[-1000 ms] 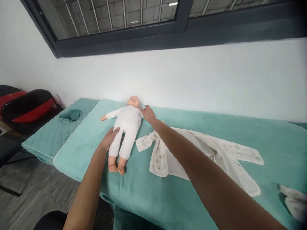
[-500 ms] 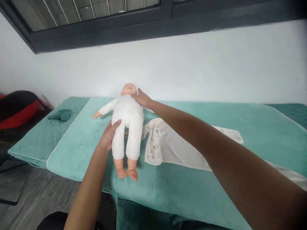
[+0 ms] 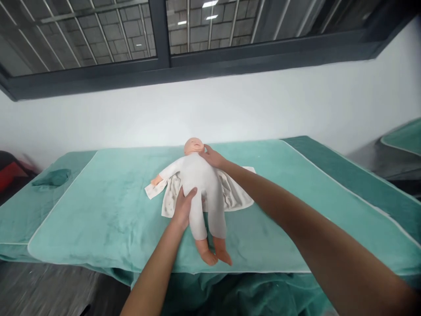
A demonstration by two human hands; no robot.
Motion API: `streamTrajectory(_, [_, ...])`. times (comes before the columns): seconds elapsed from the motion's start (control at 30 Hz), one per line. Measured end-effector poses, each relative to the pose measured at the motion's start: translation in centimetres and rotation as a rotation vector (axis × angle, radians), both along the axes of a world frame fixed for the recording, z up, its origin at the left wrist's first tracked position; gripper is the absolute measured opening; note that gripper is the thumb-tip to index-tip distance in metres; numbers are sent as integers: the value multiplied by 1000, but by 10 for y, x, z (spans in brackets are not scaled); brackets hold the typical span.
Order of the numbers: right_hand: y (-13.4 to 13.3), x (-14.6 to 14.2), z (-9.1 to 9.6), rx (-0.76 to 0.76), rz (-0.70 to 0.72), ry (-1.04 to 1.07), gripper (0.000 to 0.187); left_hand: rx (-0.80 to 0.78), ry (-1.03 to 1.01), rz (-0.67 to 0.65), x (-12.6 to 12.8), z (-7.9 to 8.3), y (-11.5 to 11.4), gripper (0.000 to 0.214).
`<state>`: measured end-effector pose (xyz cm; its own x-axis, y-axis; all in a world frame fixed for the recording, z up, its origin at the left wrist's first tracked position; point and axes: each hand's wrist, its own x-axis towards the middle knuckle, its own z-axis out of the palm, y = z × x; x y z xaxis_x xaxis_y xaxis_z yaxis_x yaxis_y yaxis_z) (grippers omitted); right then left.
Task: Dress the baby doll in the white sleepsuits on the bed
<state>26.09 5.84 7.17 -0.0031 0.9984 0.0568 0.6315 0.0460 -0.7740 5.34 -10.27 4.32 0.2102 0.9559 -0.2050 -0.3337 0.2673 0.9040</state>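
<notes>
A baby doll [image 3: 200, 175] with a white cloth body and bare feet is held over a white printed baby garment [image 3: 237, 193], its head toward the wall. My left hand [image 3: 184, 206] grips the doll at the hip, thumb in front and fingers passing behind. My right hand [image 3: 212, 156] is at the doll's neck and shoulder, with its fingers partly hidden behind the head. One sleeve of the garment shows under the doll's arm on the left; the doll's other arm is hidden.
A green padded cover [image 3: 108, 210] lies on the bed, which runs along a white wall [image 3: 131, 118]. Above is a dark-framed window [image 3: 162, 35] with bars. A red and black chair [image 3: 9, 177] stands at the far left. Green cloth [image 3: 256, 292] hangs at the front edge.
The doll has moved right along the bed, from beside the garment to over it. Both hands moved with it and kept their hold. The camera view has turned right.
</notes>
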Motion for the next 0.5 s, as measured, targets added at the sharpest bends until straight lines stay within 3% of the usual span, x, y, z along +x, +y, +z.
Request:
streamTrajectory(0.13, [-14, 4, -3, 18, -72, -173, 62, 94, 49, 39, 18, -12, -2, 58])
streamTrajectory(0.2, [-18, -11, 3, 153, -155, -310, 53, 143, 147, 96, 18, -18, -1, 57])
streamTrajectory(0.27, [-19, -34, 11, 314, -149, -422, 49, 163, 241, 116, 16, -22, 2, 59])
streamTrajectory(0.37, [-13, -77, 16, 382, 156, -540, 47, 105, 359, 112, 13, -27, 4, 70])
streamTrajectory(0.43, [-8, -104, 13, 304, 422, -638, 44, 73, 435, 128, 11, -29, 3, 75])
streamTrajectory(0.5, [-3, -125, 6, 233, 595, -739, 41, 60, 502, 137, 10, -30, 3, 79])
